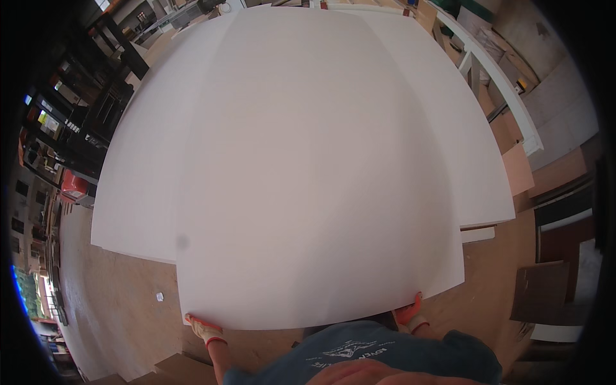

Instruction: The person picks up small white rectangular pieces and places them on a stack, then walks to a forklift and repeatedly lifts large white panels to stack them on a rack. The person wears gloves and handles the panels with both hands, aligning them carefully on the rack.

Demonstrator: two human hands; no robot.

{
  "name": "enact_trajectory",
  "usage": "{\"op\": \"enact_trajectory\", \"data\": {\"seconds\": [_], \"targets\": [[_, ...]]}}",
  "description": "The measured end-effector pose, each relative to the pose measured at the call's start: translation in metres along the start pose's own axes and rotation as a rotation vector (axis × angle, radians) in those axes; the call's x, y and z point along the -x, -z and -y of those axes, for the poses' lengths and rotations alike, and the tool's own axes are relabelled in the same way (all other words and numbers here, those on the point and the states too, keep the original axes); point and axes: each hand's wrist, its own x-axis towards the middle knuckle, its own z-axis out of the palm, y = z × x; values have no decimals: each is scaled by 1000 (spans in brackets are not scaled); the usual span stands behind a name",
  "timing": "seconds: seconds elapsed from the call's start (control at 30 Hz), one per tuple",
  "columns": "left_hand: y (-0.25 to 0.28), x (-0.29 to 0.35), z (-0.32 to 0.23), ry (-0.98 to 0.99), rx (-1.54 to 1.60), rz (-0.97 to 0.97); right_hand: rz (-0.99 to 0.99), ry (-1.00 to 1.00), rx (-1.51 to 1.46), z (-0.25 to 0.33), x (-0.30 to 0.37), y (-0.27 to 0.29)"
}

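Observation:
A large white panel [314, 192] stretches away from me, its near edge close to my body. My left hand [205, 330], in a pale and orange work glove, grips the near left corner. On the near edge toward the right, my right hand [409, 314] holds the panel in a similar glove, its fingers partly hidden by the board. A second white sheet [484, 186] lies beneath, showing past both sides of the upper panel. One greyish smudge marks the upper panel's left side.
A dark forklift-like machine [96, 109] stands at the left, with a red part [75, 185] low on it. Along the right runs a white frame [497, 67]. Brown boards [542, 292] lie at the lower right, and a small white scrap [160, 297] is on the brown floor.

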Motion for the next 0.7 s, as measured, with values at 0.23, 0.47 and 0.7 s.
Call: {"op": "enact_trajectory", "data": {"seconds": [0.23, 0.47, 0.7], "targets": [[-97, 117, -135, -386, -177, -61, 81, 136, -103, 39, -21, -19], [-148, 150, -279, -386, -239, 414, 197, 16, -52, 115, -23, -120], [-178, 150, -338, 390, 617, 1227, -263, 123, -17, 204, -41, -137]]}}
